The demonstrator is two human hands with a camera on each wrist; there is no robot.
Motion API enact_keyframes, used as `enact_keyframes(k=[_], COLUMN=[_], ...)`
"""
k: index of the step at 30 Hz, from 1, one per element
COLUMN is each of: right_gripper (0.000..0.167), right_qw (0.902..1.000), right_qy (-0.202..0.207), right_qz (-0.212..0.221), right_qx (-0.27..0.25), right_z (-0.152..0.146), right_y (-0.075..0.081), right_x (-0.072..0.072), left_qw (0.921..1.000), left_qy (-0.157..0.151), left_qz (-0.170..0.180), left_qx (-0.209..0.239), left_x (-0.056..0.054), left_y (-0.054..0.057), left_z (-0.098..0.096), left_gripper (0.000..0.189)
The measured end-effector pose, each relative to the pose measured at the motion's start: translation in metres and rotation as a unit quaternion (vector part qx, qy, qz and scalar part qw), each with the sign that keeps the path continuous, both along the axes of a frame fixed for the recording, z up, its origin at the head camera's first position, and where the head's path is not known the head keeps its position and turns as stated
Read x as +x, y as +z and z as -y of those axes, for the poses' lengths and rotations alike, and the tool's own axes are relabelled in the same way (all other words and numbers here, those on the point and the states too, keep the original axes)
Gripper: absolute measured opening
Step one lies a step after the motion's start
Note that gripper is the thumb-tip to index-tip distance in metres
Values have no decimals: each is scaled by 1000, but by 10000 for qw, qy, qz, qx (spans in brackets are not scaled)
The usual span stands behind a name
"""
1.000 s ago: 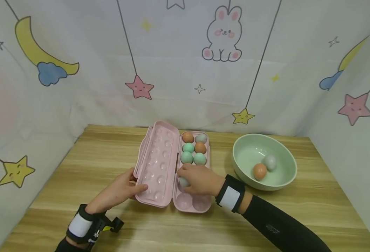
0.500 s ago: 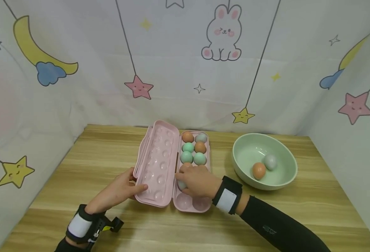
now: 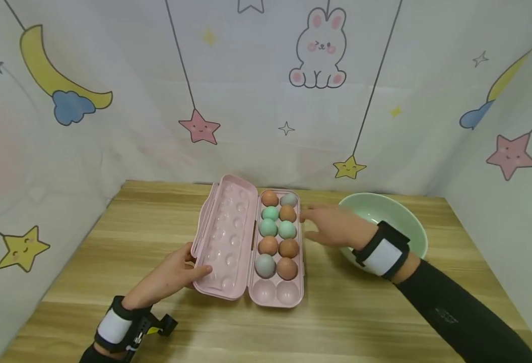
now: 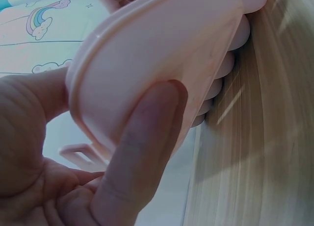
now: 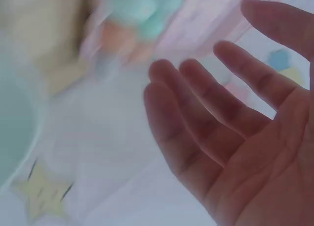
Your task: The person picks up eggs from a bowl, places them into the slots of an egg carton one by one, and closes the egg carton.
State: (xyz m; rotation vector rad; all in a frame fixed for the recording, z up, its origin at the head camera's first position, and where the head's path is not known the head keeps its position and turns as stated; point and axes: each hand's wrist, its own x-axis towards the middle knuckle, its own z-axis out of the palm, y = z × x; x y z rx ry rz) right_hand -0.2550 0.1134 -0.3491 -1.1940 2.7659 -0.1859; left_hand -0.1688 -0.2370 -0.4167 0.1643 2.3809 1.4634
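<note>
A pink egg carton (image 3: pixel 277 298) lies open on the table, its lid (image 3: pixel 224 242) hinged to the left. Eggs in brown, green and grey fill the carton's rows from the back; the front pair of cups is bare. One grey egg (image 3: pixel 265 265) sits in the second row from the front, left of a brown egg (image 3: pixel 286 268). My left hand (image 3: pixel 174 276) grips the lid's near left corner, thumb on one face and fingers on the other, as the left wrist view also shows. My right hand (image 3: pixel 336 225) holds nothing, fingers spread, between carton and bowl.
The light green bowl (image 3: pixel 406 222) stands at the back right, partly covered by my right hand and wrist; its contents are hidden. A patterned cloth (image 3: pixel 248 75) hangs behind the wooden table (image 3: pixel 157 212) and along both sides.
My right hand has let go of the grey egg, leaving it in its cup, and has moved right and back to the bowl's left side. My left hand stays on the lid.
</note>
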Motion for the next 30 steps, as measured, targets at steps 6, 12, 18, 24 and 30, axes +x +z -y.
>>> enact_keyframes(k=[6, 12, 18, 24, 30], right_gripper=[19, 26, 54, 44, 22], right_qw=[9961, 9875, 9636, 9525, 9609], right_qy=[-260, -317, -1059, -1258, -1015], right_qz=[287, 934, 1798, 1940, 1891], right_qx=[796, 1230, 1671, 1980, 1751], right_z=[-56, -87, -95, -98, -100], right_y=[2, -12, -17, -26, -35], right_x=[-27, -35, -32, -24, -20], left_qw=[9999, 9999, 9998, 9997, 9996], left_qy=[-13, 5, -5, 25, -87], left_qz=[-36, -111, -151, -180, -259], left_qx=[98, 82, -128, -138, 66], left_x=[1, 0, -1, 0, 2], left_y=[-1, -1, 0, 0, -1], left_z=[1, 0, -1, 0, 0], left_gripper=[59, 57, 56, 55, 60])
